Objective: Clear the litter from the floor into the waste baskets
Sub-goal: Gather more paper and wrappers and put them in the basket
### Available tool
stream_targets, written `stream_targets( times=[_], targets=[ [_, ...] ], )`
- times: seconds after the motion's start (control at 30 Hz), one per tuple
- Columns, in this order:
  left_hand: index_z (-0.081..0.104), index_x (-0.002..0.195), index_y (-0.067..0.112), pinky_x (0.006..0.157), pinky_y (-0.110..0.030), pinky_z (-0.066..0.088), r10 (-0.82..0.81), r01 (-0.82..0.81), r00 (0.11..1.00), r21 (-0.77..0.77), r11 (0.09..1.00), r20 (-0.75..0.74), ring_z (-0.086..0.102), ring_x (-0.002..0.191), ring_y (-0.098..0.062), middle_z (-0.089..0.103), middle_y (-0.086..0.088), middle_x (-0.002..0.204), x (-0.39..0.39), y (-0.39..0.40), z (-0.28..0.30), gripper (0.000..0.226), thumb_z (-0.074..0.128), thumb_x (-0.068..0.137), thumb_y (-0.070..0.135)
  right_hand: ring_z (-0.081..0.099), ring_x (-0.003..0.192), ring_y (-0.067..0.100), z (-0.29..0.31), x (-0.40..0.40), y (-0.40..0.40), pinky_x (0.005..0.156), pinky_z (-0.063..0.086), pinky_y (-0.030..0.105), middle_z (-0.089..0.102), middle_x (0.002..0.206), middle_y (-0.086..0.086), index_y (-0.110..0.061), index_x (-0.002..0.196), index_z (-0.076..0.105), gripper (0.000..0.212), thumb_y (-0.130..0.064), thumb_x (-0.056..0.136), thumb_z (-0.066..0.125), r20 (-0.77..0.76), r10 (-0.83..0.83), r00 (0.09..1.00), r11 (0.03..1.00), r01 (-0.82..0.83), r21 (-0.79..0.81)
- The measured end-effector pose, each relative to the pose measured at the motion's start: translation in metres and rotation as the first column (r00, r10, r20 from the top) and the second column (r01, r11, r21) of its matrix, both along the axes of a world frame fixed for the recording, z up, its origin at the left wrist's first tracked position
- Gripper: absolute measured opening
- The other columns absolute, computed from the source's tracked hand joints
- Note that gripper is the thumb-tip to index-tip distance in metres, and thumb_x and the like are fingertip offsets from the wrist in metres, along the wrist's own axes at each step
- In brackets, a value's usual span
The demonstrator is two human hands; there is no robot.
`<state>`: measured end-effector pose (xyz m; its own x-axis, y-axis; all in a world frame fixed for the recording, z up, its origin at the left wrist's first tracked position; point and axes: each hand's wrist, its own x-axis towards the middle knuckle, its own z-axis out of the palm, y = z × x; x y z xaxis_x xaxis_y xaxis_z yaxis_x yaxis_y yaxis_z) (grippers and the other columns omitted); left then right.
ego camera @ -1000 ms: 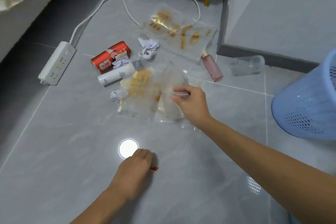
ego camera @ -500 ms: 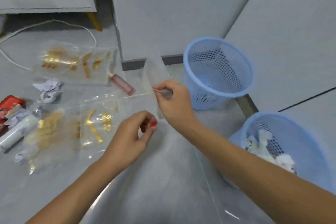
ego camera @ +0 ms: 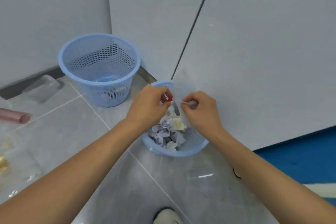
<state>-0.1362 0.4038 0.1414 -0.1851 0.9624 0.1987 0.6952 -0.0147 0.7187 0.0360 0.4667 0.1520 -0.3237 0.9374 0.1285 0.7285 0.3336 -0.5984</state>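
Both hands hover over the near blue waste basket [ego camera: 190, 148], which holds several crumpled papers [ego camera: 166, 133]. My right hand [ego camera: 199, 110] pinches a clear plastic bag [ego camera: 183, 83] that stands up above the basket's rim. My left hand [ego camera: 148, 106] pinches a small red scrap [ego camera: 170, 98] right beside the bag. A second blue basket [ego camera: 99, 68] stands farther back to the left, with only something small on its bottom.
A clear plastic cup [ego camera: 44, 88] lies by the wall's dark skirting at left. A pink bottle [ego camera: 15, 116] and clear wrappers with gold print [ego camera: 4, 162] lie at the left edge. A blue mat [ego camera: 298, 158] is at right, and my shoe [ego camera: 166, 215] at the bottom.
The view swung right from the litter pile to the baskets. Both hands carried the clear bag and the red scrap from the floor to above the near basket.
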Motion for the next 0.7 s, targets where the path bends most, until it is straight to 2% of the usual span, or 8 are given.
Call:
stream_targets(
  times=[0.07,0.1,0.2,0.27,0.33,0.43,0.57,0.7],
  targets=[
    [0.075,0.106,0.030,0.094,-0.038,0.041,-0.071,0.048,0.965,-0.095,0.994,-0.252,0.050,0.112,-0.021,0.071,0.012,0.104,0.011,0.003,-0.006,0.017,0.071,0.089,0.029,0.059,0.093,0.020,-0.011,0.016,-0.001,0.076,0.040,0.026,0.054,0.094,-0.001,-0.025,0.094,0.076,0.017,-0.016,0.079,0.075,0.204,0.055,0.977,0.995,-0.036,-0.097],
    [0.074,0.113,0.030,0.097,-0.038,0.036,-0.097,0.058,0.948,-0.136,0.989,-0.304,0.045,0.119,-0.023,0.068,0.011,0.115,0.014,0.003,-0.008,0.024,0.071,0.090,0.033,0.054,0.099,0.022,-0.015,0.022,-0.002,0.079,0.037,0.024,0.048,0.098,-0.003,-0.028,0.100,0.075,0.025,-0.017,0.077,0.075,0.285,0.090,0.954,0.988,-0.050,-0.144],
    [0.069,0.121,0.028,0.101,-0.039,0.031,-0.095,0.054,0.959,-0.157,0.986,-0.266,0.041,0.123,-0.023,0.061,0.008,0.121,0.015,-0.003,-0.011,0.032,0.070,0.090,0.037,0.042,0.110,0.021,-0.014,0.025,-0.009,0.096,0.039,0.030,0.039,0.109,-0.005,-0.034,0.111,0.072,0.039,-0.020,0.074,0.070,0.344,0.105,0.933,0.991,-0.069,-0.116],
    [0.069,0.116,0.026,0.095,-0.039,0.037,-0.031,0.017,0.970,-0.061,0.998,-0.240,0.044,0.118,-0.024,0.061,0.006,0.114,0.010,-0.012,-0.012,0.025,0.066,0.091,0.029,0.037,0.117,0.019,-0.008,0.016,-0.014,0.103,0.037,0.033,0.039,0.121,-0.005,-0.034,0.116,0.071,0.043,-0.020,0.075,0.067,0.325,0.105,0.940,0.994,-0.091,-0.058],
    [0.067,0.108,0.020,0.084,-0.040,0.042,0.060,-0.054,0.973,0.032,0.998,-0.222,0.048,0.107,-0.025,0.058,0.002,0.106,0.001,-0.019,-0.012,0.023,0.062,0.086,0.014,0.036,0.121,0.017,-0.004,0.003,-0.016,0.102,0.037,0.035,0.040,0.128,-0.006,-0.033,0.115,0.071,0.045,-0.017,0.074,0.065,0.309,0.106,0.945,0.994,-0.104,-0.024],
    [0.057,0.100,0.016,0.074,-0.043,0.045,0.132,-0.119,0.977,0.089,0.989,-0.168,0.047,0.095,-0.025,0.052,-0.002,0.099,-0.019,-0.032,-0.005,0.034,0.054,0.072,-0.003,0.039,0.111,0.012,-0.003,-0.021,-0.017,0.094,0.045,0.033,0.044,0.115,-0.011,-0.028,0.101,0.073,0.036,-0.008,0.072,0.063,0.196,0.095,0.976,0.993,-0.106,0.044],
    [0.056,0.099,0.017,0.077,-0.043,0.047,0.173,-0.159,0.981,0.144,0.977,-0.087,0.047,0.096,-0.022,0.052,0.002,0.100,-0.055,-0.053,-0.002,0.029,0.054,0.077,-0.003,0.047,0.103,0.010,0.009,-0.068,-0.021,0.081,0.038,0.011,0.048,0.105,-0.009,-0.025,0.089,0.070,0.032,0.002,0.075,0.061,0.019,0.129,0.991,0.988,-0.130,0.086],
    [0.055,0.097,0.019,0.075,-0.041,0.047,0.273,-0.262,0.961,0.188,0.947,-0.035,0.049,0.093,-0.020,0.054,0.005,0.096,-0.098,-0.084,-0.010,0.022,0.056,0.084,0.001,0.058,0.090,0.010,0.016,-0.138,-0.040,0.079,0.044,0.017,0.057,0.098,-0.003,-0.018,0.089,0.072,0.026,0.000,0.075,0.061,-0.122,0.307,0.944,0.945,-0.286,0.161]
  ],
)
